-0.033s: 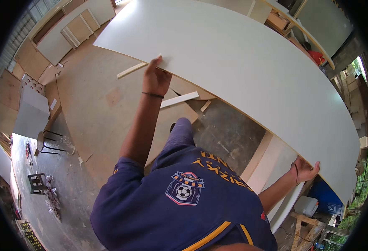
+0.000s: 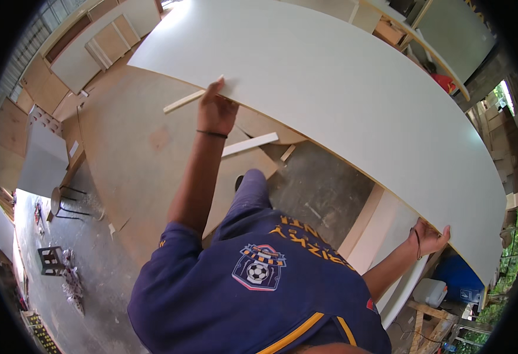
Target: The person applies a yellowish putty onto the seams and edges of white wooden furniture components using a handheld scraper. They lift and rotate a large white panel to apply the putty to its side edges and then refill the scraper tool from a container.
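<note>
A large white panel with a thin brown edge spans the upper part of the view, slanting from upper left to lower right. My left hand grips its near edge toward the left end, thumb on the white face and fingers curled underneath. Farther right along the same edge, my right hand holds the panel from below, its thumb by the rim. The fingers of both hands are partly hidden under the sheet.
Brown boards cover the floor to the left, with a white strip and a pale wood strip on them. A round stool and a dark step stool stand farther left. A white jerrycan sits at lower right.
The panel's left end and my left hand have shifted slightly left. My right hand keeps its place, and both grips stay the same.
</note>
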Tool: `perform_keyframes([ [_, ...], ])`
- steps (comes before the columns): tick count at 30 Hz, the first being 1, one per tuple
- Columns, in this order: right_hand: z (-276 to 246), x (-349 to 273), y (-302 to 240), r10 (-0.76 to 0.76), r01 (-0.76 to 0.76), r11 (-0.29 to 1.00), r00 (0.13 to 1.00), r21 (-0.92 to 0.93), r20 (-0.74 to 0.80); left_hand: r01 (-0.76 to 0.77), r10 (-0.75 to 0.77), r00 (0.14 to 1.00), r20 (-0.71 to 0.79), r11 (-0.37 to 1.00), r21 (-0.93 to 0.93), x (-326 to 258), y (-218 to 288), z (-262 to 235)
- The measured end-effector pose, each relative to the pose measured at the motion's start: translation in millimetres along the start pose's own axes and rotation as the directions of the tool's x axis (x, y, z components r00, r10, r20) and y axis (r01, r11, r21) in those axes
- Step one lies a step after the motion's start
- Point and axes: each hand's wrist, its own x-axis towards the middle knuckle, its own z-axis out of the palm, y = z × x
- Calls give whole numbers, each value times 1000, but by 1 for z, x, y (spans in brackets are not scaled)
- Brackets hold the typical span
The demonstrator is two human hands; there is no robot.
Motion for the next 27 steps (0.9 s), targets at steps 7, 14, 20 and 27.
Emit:
perform_keyframes([
  [7,74,12,50,-21,10,995,993,97,114,-109,110,994,-12,992,70,47,47,26],
  [14,183,31,123,-9,-26,982,983,188,181,-107,108,994,-6,989,97,168,118,30],
  [20,284,51,179,-19,-2,994,981,108,194,-130,133,991,-14,985,110,290,162,77],
  [27,354,103,242,4,-16,996,991,93,134,-126,136,990,-38,972,201,414,177,143],
])
